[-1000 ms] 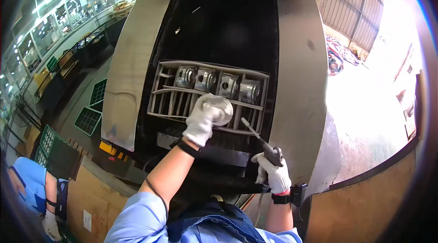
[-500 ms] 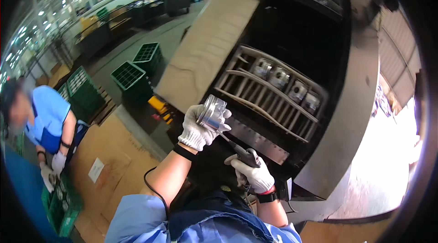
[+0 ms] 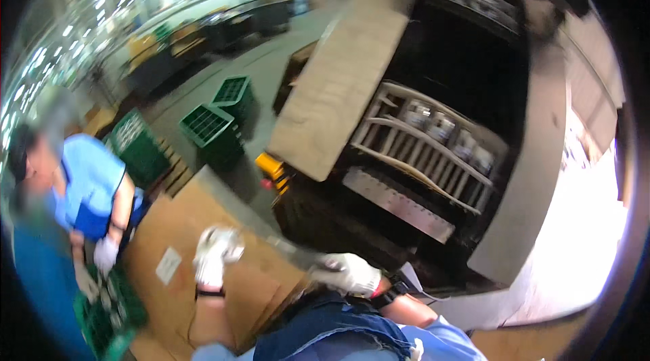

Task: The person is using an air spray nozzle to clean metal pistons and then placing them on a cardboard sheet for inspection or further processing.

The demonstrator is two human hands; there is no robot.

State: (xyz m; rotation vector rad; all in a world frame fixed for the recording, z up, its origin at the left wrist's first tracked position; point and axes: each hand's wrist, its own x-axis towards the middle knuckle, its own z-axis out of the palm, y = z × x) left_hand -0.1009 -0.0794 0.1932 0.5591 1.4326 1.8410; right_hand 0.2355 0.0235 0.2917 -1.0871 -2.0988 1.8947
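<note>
Silver metal gleams in my left grip (image 3: 210, 257): a piston (image 3: 236, 246), blurred, sits at the right side of my white glove, and as far as the blur lets me see, my fingers are closed around it. I hold it over a brown cardboard sheet (image 3: 159, 225), inside that sheet's edges; how high above the surface, I cannot tell. A white label (image 3: 169, 266) lies on the cardboard to the left of my glove.

My right grip (image 3: 355, 274), also gloved in white, is wrapped around an air gun (image 3: 328, 265) near the sheet's right edge. The nozzle points left, toward the piston but apart from it.

Ahead and to my right, a metal rack (image 3: 423, 171) stands on a black conveyor belt (image 3: 460, 53), near the belt's near end. Four more pistons (image 3: 441, 127) sit in a row along the rack's far edge. A perforated metal strip (image 3: 399, 204) lies just beyond its near edge.

To my left, a co-worker (image 3: 95, 178) in light blue has both gloved hands at a green crate (image 3: 132, 293), beside the sheet's left edge. Two green grid crates (image 3: 210, 134) stand on the floor past its far corner.
</note>
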